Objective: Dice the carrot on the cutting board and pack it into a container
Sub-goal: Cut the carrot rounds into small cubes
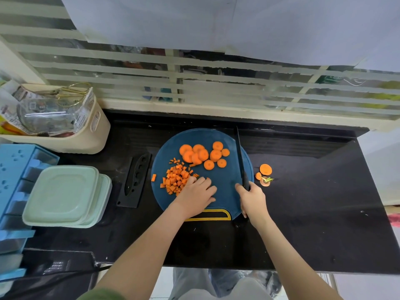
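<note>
1. Gripping the handle of the knife [239, 152], the right hand [252, 199] sits at the near right edge of the cutting board [205, 137]. The left hand [195, 194] lies flat on the board beside it, fingers spread and holding nothing, and the two hands are apart.
2. Off to the near left, on the counter [303, 202], stands the stack of containers [62, 195] with a lid on top (nothing looks packed yet).
3. Just past the left fingertips sits the diced pile [176, 179], touched on its right side. A stray cube [153, 177] lies at the board's left rim.
4. Farther on, on the board's far half, the carrot rounds [202, 154] lie whole in a loose, overlapping cluster.
5. The blade's long axis runs straight away from the person along the board's right side. The rounds therefore lie just left of the blade and beyond both hands. The left hand would likely have to reach forward past the dice to bring rounds under the edge.
</note>
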A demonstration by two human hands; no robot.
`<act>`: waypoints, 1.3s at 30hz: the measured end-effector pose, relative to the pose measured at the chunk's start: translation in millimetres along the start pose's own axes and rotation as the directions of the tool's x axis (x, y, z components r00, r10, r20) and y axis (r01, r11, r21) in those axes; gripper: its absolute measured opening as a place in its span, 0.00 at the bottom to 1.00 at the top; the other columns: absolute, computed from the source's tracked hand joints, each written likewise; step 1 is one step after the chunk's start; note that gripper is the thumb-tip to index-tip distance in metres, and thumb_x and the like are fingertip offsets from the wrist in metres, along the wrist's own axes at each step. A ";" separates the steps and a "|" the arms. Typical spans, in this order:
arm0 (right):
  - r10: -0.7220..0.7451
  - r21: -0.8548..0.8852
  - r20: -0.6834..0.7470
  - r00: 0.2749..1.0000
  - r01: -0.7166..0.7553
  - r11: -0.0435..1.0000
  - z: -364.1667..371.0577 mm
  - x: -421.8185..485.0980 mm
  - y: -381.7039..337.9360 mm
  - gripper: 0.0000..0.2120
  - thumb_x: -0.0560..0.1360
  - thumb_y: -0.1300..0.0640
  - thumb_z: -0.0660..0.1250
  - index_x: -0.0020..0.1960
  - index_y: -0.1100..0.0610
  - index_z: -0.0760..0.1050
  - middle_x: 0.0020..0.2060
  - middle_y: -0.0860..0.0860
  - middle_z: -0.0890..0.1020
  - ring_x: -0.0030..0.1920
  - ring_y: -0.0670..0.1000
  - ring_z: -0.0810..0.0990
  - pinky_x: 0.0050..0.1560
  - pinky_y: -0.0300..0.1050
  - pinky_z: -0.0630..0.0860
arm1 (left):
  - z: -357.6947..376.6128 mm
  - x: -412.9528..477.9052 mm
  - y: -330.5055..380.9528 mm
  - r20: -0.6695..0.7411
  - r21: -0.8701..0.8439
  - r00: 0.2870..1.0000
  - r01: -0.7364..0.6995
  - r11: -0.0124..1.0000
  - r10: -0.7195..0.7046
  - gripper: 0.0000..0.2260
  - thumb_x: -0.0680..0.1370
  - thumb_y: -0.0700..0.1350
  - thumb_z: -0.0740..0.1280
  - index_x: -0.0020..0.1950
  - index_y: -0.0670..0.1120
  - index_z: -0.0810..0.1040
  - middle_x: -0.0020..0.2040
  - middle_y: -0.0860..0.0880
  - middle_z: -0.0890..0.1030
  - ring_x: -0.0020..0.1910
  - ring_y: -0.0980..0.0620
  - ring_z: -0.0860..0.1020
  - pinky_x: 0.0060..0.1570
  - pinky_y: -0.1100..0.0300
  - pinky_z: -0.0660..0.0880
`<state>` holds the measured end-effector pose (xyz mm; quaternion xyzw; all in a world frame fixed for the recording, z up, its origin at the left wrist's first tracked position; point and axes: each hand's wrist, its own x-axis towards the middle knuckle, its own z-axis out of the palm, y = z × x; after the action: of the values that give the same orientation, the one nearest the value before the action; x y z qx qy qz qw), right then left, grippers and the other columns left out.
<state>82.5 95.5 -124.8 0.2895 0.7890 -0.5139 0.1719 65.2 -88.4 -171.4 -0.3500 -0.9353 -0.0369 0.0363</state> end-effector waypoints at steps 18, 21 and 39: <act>-0.012 0.053 0.007 1.000 0.012 0.998 -1.3 9.1 -15.7 0.08 0.80 0.53 0.62 0.44 0.55 0.72 0.28 0.49 0.73 0.19 0.41 0.72 0.21 0.33 0.67 | -7.7 1.4 -11.5 0.042 0.241 0.943 0.312 0.919 -0.331 0.09 0.63 0.44 0.77 0.39 0.47 0.79 0.36 0.50 0.78 0.36 0.50 0.77 0.38 0.57 0.71; -0.013 0.084 0.006 1.000 0.012 0.996 -6.0 9.9 -19.2 0.08 0.81 0.55 0.61 0.44 0.56 0.72 0.26 0.49 0.72 0.17 0.40 0.71 0.19 0.32 0.66 | -14.9 10.8 -10.3 -0.014 0.171 0.912 0.406 0.898 -0.410 0.08 0.64 0.44 0.76 0.38 0.47 0.78 0.35 0.49 0.77 0.36 0.49 0.76 0.37 0.56 0.69; 0.044 0.123 0.053 0.998 -0.050 0.991 -34.7 32.1 -12.5 0.06 0.80 0.55 0.61 0.44 0.50 0.71 0.26 0.55 0.71 0.16 0.46 0.63 0.20 0.41 0.64 | -24.8 121.8 -17.5 0.261 0.072 0.891 0.366 0.928 -0.372 0.16 0.78 0.46 0.63 0.65 0.46 0.68 0.62 0.48 0.72 0.61 0.47 0.67 0.61 0.51 0.59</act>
<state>50.6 132.2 -119.8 0.3050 0.7438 -0.5651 0.1853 -36.9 -24.5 -136.0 -0.1674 -0.9811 0.0145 -0.0955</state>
